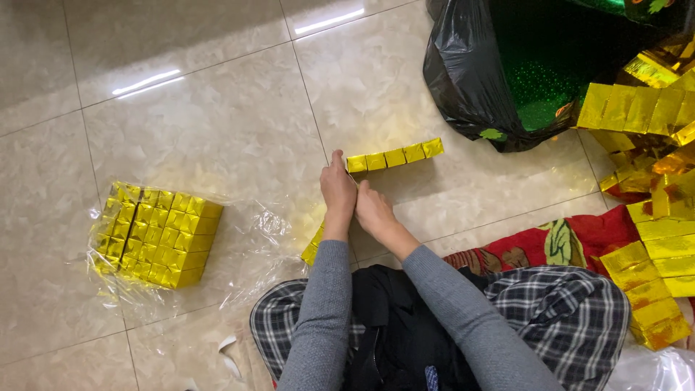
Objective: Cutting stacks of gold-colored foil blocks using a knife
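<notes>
My left hand (338,192) and my right hand (373,210) are pressed together on the tiled floor, both gripping a long row of small gold foil boxes (394,156). The row runs from under my left wrist up to the right past my fingers; its middle is hidden by my hands. Grey sleeves cover both forearms. To the left, a finished block of gold boxes (158,234) sits on a sheet of clear plastic wrap (246,246), apart from my hands.
A black plastic bag (470,80) with shiny green material inside lies at the upper right. Several loose gold boxes (651,239) are piled along the right edge on a red patterned cloth (550,242). My plaid trouser legs fill the bottom.
</notes>
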